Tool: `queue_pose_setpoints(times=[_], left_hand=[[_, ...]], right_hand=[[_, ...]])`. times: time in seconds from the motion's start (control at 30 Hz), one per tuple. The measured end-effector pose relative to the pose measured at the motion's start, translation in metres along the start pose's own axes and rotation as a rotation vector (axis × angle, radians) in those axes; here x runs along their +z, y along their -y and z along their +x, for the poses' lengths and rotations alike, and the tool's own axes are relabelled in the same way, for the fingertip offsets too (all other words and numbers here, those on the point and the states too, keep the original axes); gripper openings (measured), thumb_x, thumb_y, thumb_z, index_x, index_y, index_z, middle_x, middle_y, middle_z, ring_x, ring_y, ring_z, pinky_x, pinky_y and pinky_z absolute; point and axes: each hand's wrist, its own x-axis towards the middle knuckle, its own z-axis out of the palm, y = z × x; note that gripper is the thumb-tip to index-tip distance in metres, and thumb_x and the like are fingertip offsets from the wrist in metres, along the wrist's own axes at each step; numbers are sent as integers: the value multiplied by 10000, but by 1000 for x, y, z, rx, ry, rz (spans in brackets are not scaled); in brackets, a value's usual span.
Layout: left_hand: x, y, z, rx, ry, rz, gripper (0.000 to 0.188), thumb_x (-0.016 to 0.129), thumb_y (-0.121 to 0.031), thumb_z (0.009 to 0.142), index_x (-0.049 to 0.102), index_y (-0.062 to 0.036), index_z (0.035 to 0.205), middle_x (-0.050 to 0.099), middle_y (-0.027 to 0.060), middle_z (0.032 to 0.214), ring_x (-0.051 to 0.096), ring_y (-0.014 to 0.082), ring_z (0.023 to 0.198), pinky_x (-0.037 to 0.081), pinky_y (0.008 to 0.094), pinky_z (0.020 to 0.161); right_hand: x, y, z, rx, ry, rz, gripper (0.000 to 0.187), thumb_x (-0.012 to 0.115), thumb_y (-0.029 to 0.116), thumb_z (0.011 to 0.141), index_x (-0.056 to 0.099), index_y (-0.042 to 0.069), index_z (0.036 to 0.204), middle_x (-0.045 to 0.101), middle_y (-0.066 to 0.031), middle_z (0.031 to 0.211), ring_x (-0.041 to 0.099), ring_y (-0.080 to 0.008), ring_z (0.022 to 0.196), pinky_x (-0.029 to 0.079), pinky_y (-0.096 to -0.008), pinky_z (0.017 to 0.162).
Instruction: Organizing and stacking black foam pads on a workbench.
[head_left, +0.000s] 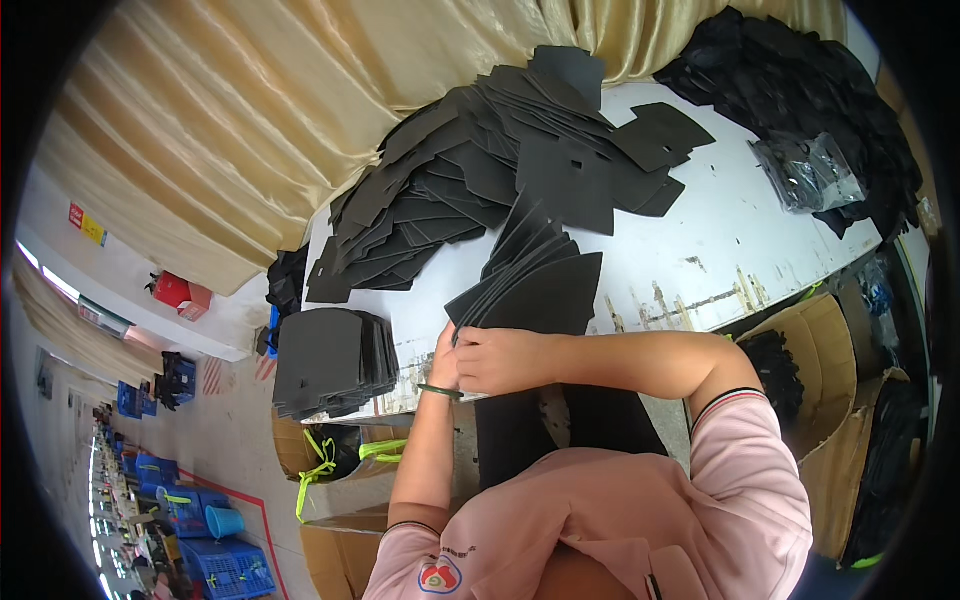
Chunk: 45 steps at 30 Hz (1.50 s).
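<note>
Black sheets (545,290), a fanned-out bunch of them, are up at the near edge of the white table (670,265), right in front of the person. Both hands are together at the bunch's near left corner. The right hand (500,360) has its fingers curled in and clamped on that corner. The left hand (446,362) is right up against it, partly covered, so I honestly can't tell how its fingers close. There's a dark bracelet (440,391) on that wrist. Can't tell either if the far ends of the bunch touch the tabletop.

Just beyond sits a big messy pile (440,190) of similar black pieces, some with a little slot cut in them. Over at the table's left front corner there's a way tidier stack (322,360), edges roughly lined up. Far right corner: a heap of black material (780,80) with a clear plastic bag (815,175) by its near side. Gold curtain (230,110) hangs behind it all, and an open cardboard box (825,350) with black stuff inside is off to the right.
</note>
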Motion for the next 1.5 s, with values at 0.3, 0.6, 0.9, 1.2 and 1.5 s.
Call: queue_pose_setpoints(times=[0.3,0.6,0.9,1.2,1.5], left_hand=[[9,15,-7,-15,5,106,818,714,-483,780,376,-39,1378,513,64,1268,510,172,1154,435,311,966],[60,-11,-11,42,-2,525,750,759,-36,738,362,1,1372,517,85,1274,483,163,1170,385,306,1002],[54,-3,-6,43,-26,563,646,713,-47,791,390,19,1346,542,92,1253,511,175,1138,393,296,989],[45,-2,1,76,10,605,673,682,-41,806,350,24,1388,487,119,1333,456,193,1222,345,308,1040],[35,5,6,35,-94,464,527,551,-106,918,357,7,1394,447,69,1372,486,181,1186,411,308,995]], right_hand=[[5,-17,-35,138,-325,-74,180,613,182,807,602,138,982,558,-63,1076,525,-214,1070,319,-552,1023],[21,-24,-57,718,-356,-35,447,718,212,755,562,154,1169,466,-96,1261,433,-298,1235,216,-605,1083],[-64,-74,12,396,-257,54,111,693,156,734,644,104,818,601,-28,975,525,-265,1097,301,-526,1045],[-237,-67,-2,520,-679,512,74,562,-1,852,636,-7,851,615,-118,922,575,-163,814,473,-291,745],[-173,-37,-95,1046,-152,1070,412,631,-155,688,615,27,1058,598,-93,1049,600,-208,899,490,-304,779]])
